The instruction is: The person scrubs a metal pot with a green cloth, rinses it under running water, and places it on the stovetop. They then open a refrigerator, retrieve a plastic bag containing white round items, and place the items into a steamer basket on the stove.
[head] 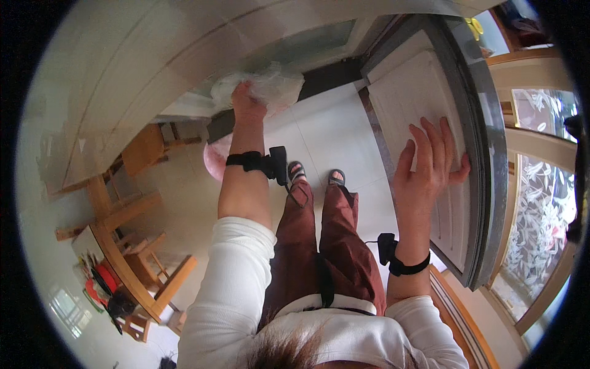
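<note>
My left hand (249, 101) is closed around a crumpled, translucent plastic bag (279, 87). What the bag contains cannot be made out. Behind the bag is the opening of a pale cabinet (318, 44), which looks like a refrigerator. Its open door (401, 78) stands to my right, with a white inner panel and a grey edge. My right hand (426, 161) has its fingers spread against or just over the inner panel, near the grey edge; contact is hard to tell. Partly hidden by my left forearm, a pink basin (214, 159) is on the floor.
Pale tiles (302, 133) lie under my sandalled feet. A wooden table (124, 272) with pans (103, 279) and a wooden chair (143, 150) stand to the left. Beyond the door, at right, are framed glass panes (537, 221) with a white leaf pattern.
</note>
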Tool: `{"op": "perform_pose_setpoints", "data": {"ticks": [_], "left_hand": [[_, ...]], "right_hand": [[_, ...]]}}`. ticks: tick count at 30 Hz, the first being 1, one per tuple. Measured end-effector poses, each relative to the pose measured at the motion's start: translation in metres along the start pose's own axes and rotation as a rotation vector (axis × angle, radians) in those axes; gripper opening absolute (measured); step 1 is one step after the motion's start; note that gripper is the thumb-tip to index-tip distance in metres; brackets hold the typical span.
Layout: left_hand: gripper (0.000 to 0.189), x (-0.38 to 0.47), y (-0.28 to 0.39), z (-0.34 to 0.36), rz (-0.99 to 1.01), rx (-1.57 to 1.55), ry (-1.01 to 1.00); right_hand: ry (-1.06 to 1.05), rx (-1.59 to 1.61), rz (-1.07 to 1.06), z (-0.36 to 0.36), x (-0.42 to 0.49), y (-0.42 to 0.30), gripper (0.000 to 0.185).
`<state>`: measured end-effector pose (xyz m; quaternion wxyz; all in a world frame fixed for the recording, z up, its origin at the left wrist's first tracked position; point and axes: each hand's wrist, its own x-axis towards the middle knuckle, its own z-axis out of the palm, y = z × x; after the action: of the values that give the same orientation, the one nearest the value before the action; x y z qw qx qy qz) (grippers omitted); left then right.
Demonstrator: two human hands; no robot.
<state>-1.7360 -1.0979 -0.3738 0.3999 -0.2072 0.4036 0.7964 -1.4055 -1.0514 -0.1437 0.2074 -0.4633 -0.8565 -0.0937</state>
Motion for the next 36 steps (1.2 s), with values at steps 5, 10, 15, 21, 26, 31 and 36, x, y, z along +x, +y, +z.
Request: {"op": "perform_pose_setpoints", "data": {"ticks": [5, 10, 15, 21, 26, 31, 36], "left_hand": [[0.014, -0.042, -0.037, -0.033, 0.026, -0.018, 0.081], [0.026, -0.08, -0.069, -0.061, -0.086, -0.199, 0.135], [0.032, -0.106, -0.081, -0.073, -0.053, -0.175, 0.104], [0.036, -0.117, -0.081, -0.104, -0.189, -0.172, 0.098], [0.029, -0.144, -0.057, -0.116, 0.062, -0.176, 0.098], [0.047, -0.182, -0.01, -0.1, 0.199, 0.018, 0.39], [0.047, -0.203, 0.025, -0.089, 0.422, 0.136, 0.38]], "right_hand": [[0.052, 0.039, -0.011, 0.005, -0.005, 0.009, 0.02], [0.183, 0.156, -0.053, 0.014, -0.004, 0.009, 0.025], [-0.036, 0.744, -0.323, 0.062, 0.01, -0.041, 0.037], [-0.289, 0.531, -0.46, 0.118, 0.013, -0.089, 0.06], [-0.3, 0.55, -0.491, 0.112, 0.016, -0.087, 0.058], [-0.539, 0.745, -0.274, 0.11, 0.046, -0.115, 0.047], [-0.415, 0.457, -0.323, 0.154, 0.063, -0.188, 0.055]]}}
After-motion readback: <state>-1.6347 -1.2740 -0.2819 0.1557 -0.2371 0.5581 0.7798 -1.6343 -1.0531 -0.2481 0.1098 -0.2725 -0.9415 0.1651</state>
